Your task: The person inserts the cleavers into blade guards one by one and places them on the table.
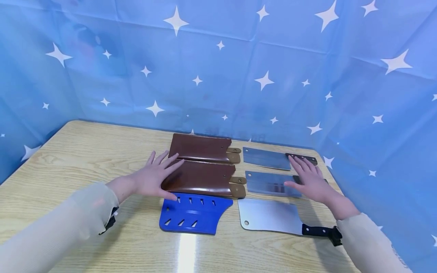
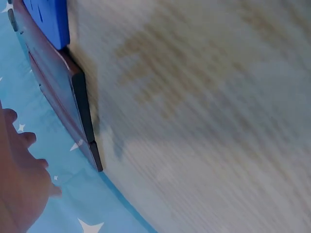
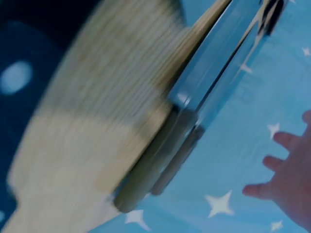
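Steel cleavers (image 1: 269, 182) lie unsheathed right of the blue blade guard (image 1: 203, 213); left hand (image 1: 153, 179) and right hand (image 1: 312, 184) spread wide, gripping nothing, but a careless reach could mean cuts.

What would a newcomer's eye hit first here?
Likely the bright blue slotted sheath, in front of two brown sheaths. Then three cleavers lined up to their right, and the white-starred backdrop behind the table. Fingers spread: left hand near the brown sheaths, right hand near the farther cleavers.
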`<action>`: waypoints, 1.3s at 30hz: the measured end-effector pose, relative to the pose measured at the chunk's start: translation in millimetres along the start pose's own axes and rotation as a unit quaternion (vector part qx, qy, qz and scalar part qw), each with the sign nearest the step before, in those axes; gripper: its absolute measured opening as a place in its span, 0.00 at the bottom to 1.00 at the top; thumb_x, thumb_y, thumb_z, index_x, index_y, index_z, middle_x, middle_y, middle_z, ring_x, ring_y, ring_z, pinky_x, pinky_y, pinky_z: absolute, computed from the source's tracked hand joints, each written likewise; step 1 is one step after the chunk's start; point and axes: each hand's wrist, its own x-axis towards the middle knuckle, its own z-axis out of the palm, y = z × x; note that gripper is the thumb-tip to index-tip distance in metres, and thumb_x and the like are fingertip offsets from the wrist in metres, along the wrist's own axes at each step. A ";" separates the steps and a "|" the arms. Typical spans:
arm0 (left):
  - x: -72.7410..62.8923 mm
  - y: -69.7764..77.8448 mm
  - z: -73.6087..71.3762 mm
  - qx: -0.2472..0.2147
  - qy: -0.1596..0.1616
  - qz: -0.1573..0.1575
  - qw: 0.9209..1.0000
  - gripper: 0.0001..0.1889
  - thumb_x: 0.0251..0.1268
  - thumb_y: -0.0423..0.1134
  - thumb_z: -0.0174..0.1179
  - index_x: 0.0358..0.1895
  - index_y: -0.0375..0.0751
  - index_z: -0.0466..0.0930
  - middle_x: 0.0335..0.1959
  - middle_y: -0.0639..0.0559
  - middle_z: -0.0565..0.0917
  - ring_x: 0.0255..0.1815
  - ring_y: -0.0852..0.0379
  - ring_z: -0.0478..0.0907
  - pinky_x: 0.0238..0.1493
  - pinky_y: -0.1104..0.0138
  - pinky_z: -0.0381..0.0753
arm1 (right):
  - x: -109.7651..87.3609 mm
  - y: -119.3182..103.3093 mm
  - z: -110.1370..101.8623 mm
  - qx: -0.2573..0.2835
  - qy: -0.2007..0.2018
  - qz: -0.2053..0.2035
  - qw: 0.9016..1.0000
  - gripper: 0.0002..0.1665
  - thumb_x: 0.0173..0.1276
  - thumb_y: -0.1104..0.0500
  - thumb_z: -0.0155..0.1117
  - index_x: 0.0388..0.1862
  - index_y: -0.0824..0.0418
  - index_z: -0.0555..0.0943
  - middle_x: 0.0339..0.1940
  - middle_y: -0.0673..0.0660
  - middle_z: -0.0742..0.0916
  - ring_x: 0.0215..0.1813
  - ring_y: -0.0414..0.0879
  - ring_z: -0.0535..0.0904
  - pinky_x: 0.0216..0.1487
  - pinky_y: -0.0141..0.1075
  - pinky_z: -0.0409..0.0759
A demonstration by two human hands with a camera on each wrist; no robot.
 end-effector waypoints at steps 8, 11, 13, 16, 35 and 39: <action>-6.4 6.1 4.9 -0.006 -0.006 0.037 0.999 0.57 0.40 0.71 0.63 0.73 0.44 0.53 0.71 0.40 0.59 0.69 0.35 0.55 0.63 0.38 0.56 | -25.0 26.0 1.9 0.068 -0.001 -0.010 0.998 0.65 0.52 0.46 0.72 0.77 0.52 0.39 0.71 0.75 0.55 0.68 0.76 0.48 0.54 0.70 0.54; -8.0 7.9 7.0 -0.007 -0.010 0.043 0.999 0.57 0.38 0.71 0.64 0.73 0.45 0.54 0.70 0.41 0.62 0.68 0.38 0.57 0.62 0.40 0.58 | -35.2 32.7 4.9 0.073 0.001 -0.019 0.997 0.66 0.49 0.48 0.74 0.77 0.54 0.41 0.70 0.75 0.57 0.67 0.76 0.49 0.53 0.69 0.56; -8.5 9.4 8.6 -0.009 -0.013 0.049 0.999 0.57 0.38 0.72 0.64 0.73 0.46 0.54 0.69 0.42 0.62 0.68 0.40 0.58 0.62 0.42 0.59 | -42.2 36.9 8.2 0.075 0.005 -0.028 0.997 0.67 0.47 0.49 0.76 0.77 0.56 0.43 0.70 0.75 0.58 0.66 0.76 0.51 0.52 0.69 0.57; -9.1 12.9 10.6 -0.018 -0.022 0.058 0.998 0.57 0.37 0.72 0.64 0.73 0.46 0.55 0.69 0.44 0.63 0.67 0.44 0.59 0.62 0.45 0.60 | -52.5 41.1 13.6 0.083 0.000 -0.042 0.996 0.68 0.44 0.50 0.78 0.76 0.59 0.46 0.69 0.75 0.59 0.65 0.77 0.52 0.50 0.69 0.58; -11.1 25.9 22.5 -0.021 -0.052 0.078 0.995 0.56 0.36 0.73 0.63 0.71 0.48 0.57 0.62 0.49 0.67 0.61 0.51 0.63 0.56 0.54 0.64 | -89.5 49.7 32.4 0.068 -0.029 -0.058 0.996 0.63 0.40 0.45 0.78 0.71 0.64 0.57 0.59 0.67 0.72 0.57 0.57 0.68 0.46 0.51 0.72; -11.5 26.0 25.1 -0.018 -0.051 0.086 0.995 0.57 0.35 0.75 0.63 0.71 0.49 0.58 0.60 0.50 0.67 0.59 0.53 0.63 0.54 0.56 0.64 | -93.5 56.6 33.4 0.078 -0.048 -0.061 0.994 0.57 0.43 0.48 0.77 0.68 0.66 0.60 0.54 0.62 0.75 0.52 0.38 0.70 0.42 0.37 0.73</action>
